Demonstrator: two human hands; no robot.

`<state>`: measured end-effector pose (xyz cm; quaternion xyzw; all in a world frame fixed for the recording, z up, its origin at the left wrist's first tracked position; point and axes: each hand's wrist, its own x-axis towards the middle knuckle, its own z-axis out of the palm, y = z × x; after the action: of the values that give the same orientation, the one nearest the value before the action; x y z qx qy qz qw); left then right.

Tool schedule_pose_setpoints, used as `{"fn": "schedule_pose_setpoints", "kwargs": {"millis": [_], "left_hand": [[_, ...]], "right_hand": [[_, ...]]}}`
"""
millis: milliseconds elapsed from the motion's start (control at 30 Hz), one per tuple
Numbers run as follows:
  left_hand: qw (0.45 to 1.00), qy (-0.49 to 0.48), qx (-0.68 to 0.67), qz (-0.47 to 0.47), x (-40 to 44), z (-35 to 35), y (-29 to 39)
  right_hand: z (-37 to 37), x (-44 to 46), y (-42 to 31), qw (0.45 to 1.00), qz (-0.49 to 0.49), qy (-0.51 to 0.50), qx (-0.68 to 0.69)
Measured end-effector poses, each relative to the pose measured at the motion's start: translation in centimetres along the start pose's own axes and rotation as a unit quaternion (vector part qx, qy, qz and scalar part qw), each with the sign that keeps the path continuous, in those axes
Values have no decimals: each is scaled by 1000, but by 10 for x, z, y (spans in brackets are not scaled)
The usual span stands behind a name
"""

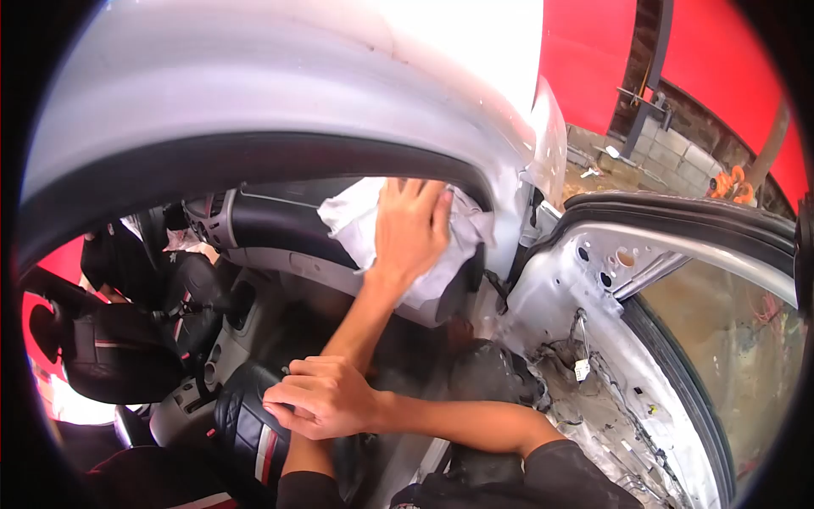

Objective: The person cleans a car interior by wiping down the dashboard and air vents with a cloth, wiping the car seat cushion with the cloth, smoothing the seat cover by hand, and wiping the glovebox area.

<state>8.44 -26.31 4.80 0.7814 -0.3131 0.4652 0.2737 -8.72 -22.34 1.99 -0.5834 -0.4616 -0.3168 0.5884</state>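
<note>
My left hand (409, 227) reaches under the car's roof edge and presses on a crumpled white cloth (352, 222). Its fingers bend over the cloth's upper part, with the thumb on the right side. Behind the cloth lie the dark dashboard (280, 222) and the grey glovebox area, partly covered. My right hand (320, 397) crosses over my left arm, its fingers curled around the left forearm (360, 327). Below it is a black car seat (246, 407) with red and white stripes.
The open door (560, 297) on the right has its inner panel off, with loose wires showing. The silver roof (297, 76) arches above my arms. At left are another seat (119, 348) and what looks like a person in dark clothing (127, 254). Red panels stand outside.
</note>
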Motion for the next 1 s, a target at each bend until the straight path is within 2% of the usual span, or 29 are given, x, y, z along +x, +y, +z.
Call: {"fn": "schedule_pose_setpoints", "kwargs": {"millis": [100,133,233,267,333,367,400,500,567,600,633,700,767,800,833,900,1000], "left_hand": [[996,-61,55,-33,-3,-17,-26],[996,-38,59,-51,-3,-15,-25],[997,-28,-70,-16,1,-8,-3],[996,-8,-79,36,2,-9,-21],[972,15,-180,-152,-11,-28,-53],[954,9,-170,-246,-10,-62,-52],[927,40,-242,-284,-17,-86,-53],[883,99,-334,-314,-68,-139,-63],[809,136,-449,-355,-90,-165,-52],[788,132,-480,-362,-103,-175,-53],[738,134,-537,-387,-98,-192,-34],[728,166,-536,-394,-118,-204,-37],[729,190,-514,-410,-128,-216,-31],[713,206,-519,-424,-132,-221,-30],[727,207,-500,-424,-137,-226,-27],[732,228,-481,-425,-140,-235,-22],[741,252,-453,-427,-143,-244,-11]], "right_hand": [[2,0,2,1000,-6,1,0],[-1,2,2,1000,-8,-8,1],[1,5,6,1000,-2,14,0],[1,5,5,1000,26,4,2],[-2,6,11,1000,-10,25,-1],[-3,9,15,999,-29,41,-3],[-8,12,15,997,-54,60,-18],[-20,19,18,990,-64,118,-46],[-28,27,25,977,-83,162,-106],[-30,30,31,977,-53,171,-118],[-29,32,36,976,-23,177,-124],[-21,31,50,985,87,142,-55],[-14,26,58,986,157,49,31],[-11,23,59,987,157,0,41],[-5,19,57,984,165,-14,65],[4,13,51,989,119,-49,75],[16,10,37,993,91,-66,36]]}}
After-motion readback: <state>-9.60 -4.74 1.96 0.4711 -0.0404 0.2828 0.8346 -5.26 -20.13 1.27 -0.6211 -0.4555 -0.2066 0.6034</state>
